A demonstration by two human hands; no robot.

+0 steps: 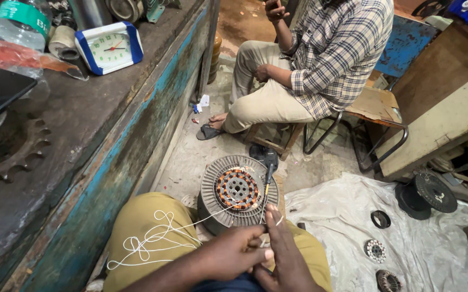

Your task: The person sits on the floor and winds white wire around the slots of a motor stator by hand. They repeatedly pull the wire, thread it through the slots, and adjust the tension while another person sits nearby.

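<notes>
White thread (153, 238) is pinched between my left hand (234, 250) and right hand (285, 246), loose loops on my knee, the copper-wound stator (237, 189) only partly laced

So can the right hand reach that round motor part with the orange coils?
Probably yes. The right hand sits just below the wound stator, which rests by the person's knee. Only thin white thread and a screwdriver lie close; nothing blocks the way.

Motor stator (238, 189) near centre, on floor ahead of hands. Workbench (82, 135) left, clock (109, 47) on it, far. Seated person (309, 65) far. Plastic sheet (353, 227) right, small parts on it.
</notes>
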